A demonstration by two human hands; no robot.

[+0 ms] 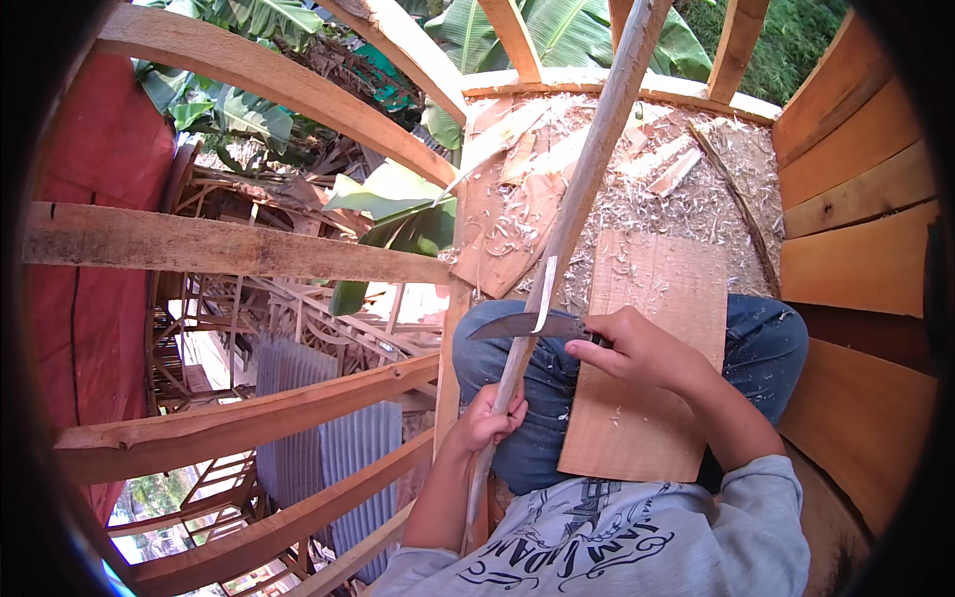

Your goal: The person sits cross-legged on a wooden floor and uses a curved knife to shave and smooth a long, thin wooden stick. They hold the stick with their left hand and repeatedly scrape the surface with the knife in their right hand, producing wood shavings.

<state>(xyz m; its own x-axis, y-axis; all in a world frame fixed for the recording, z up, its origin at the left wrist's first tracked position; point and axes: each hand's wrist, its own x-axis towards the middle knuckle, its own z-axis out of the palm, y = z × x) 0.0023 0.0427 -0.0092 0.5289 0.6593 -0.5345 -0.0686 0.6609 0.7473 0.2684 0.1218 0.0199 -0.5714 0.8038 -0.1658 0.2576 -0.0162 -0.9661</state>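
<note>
A long wooden pole (580,184) slants across from the top edge down past my left side. My left hand (494,416) is wrapped round it near its lower part. In my right hand (634,348) is a knife (522,325), gripped by its dark handle, with the blade lying across the pole above my left hand. A pale curled strip of wood (545,289) rises at the blade where it meets the pole. A flat wooden board (645,398) rests on my lap, below my right forearm.
Wood shavings (637,134) and offcuts cover the platform ahead, with a thin dark stick (741,204) at its right. Slatted wooden rails (234,244) stand on the left, plank walls (856,249) on the right. Beyond the rails are corrugated sheets (358,458) and banana leaves.
</note>
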